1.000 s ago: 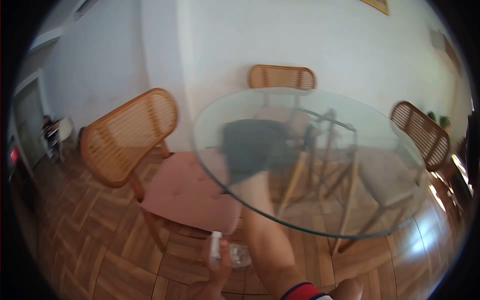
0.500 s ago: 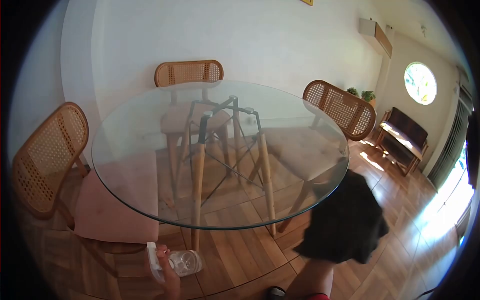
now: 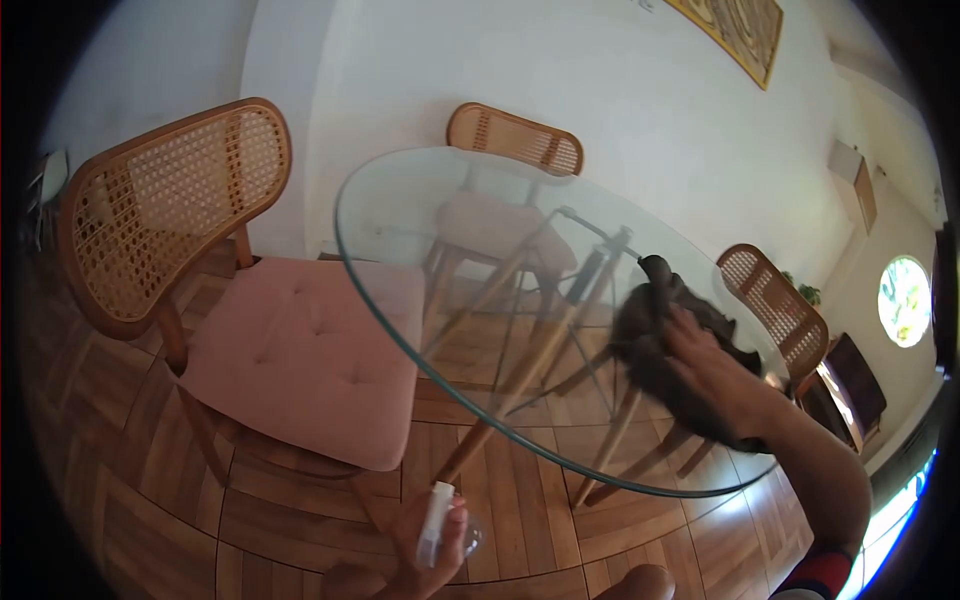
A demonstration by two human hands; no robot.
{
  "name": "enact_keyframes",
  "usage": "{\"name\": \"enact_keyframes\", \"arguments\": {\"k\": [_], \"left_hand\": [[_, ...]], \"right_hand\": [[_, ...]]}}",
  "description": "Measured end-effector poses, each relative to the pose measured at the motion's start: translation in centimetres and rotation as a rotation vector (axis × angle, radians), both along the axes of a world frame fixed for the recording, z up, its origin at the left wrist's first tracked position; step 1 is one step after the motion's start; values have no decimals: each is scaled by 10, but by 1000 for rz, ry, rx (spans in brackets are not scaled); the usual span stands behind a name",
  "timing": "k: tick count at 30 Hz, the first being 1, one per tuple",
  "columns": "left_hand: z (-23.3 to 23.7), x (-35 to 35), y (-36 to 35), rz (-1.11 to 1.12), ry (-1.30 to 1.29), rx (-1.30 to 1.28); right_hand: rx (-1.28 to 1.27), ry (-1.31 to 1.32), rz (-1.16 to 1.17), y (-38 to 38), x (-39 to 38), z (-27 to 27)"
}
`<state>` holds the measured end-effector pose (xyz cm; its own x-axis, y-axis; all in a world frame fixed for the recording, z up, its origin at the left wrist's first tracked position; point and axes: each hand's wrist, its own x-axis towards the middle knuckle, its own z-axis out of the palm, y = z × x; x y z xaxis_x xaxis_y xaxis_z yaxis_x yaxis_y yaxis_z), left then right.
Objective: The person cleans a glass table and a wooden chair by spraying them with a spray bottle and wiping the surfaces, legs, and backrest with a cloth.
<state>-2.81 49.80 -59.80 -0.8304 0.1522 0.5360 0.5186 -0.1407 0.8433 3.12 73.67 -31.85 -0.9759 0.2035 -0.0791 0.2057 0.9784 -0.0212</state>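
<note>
The dark cloth (image 3: pixel 650 348) lies on the glass counter (image 3: pixel 392 205), its long axis slanting from far left to near right, under the flattened right hand (image 3: pixel 706 368). The counter's right rim is near; glass stretches broadly leftward. Below the near edge, the left hand (image 3: pixel 412 540) wraps the spray bottle (image 3: pixel 437 516), white head pointing forward, body mostly hidden.

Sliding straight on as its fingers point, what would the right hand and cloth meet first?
The glass tabletop ahead looks free; beyond it, probably the far chair's backrest, though depth is unclear.
</note>
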Motion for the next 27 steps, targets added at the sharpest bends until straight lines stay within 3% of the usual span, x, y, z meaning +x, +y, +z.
{"name": "enact_keyframes", "arguments": {"k": [3, 7, 8, 9, 11, 14, 16, 18, 21, 23, 24, 26, 27], "left_hand": [[-3, -6, 4, -17, -20, 8], [-23, -20, 16, -68, -30, -18], [-27, -24, 18, -88, -28, -28], [-30, -27, 21, -101, -47, -37], [-33, -35, 25, -90, -10, -20], [-42, -41, 37, -84, 51, 52], [-38, -43, 38, -78, 107, 106], [-20, -34, 25, -174, -50, -43], [-23, -29, 18, -176, -48, -42], [-20, -21, 17, -178, -89, -28], [-18, -15, 17, -132, -129, -11], [-9, -5, 15, -172, -69, -40], [-4, -5, 14, -129, 15, -34]], "right_hand": [[-13, 87, 348, -52, -86, -7], [80, 93, 288, -68, -269, -21], [39, 139, 233, -84, -289, -23], [33, 160, 361, -96, -290, -24], [-2, 184, 561, -112, -258, -28], [-52, 163, 730, -104, -150, -19], [-49, 94, 643, -77, -81, -6], [-75, 59, 415, -30, -20, 2], [-106, 149, -54, 38, 75, 0], [-122, 402, -315, 79, 127, -21], [-120, 391, -363, 87, 128, -39], [-1090, 1630, -563, 114, 129, -94], [-1256, 1777, -372, 172, 126, -124]]}}
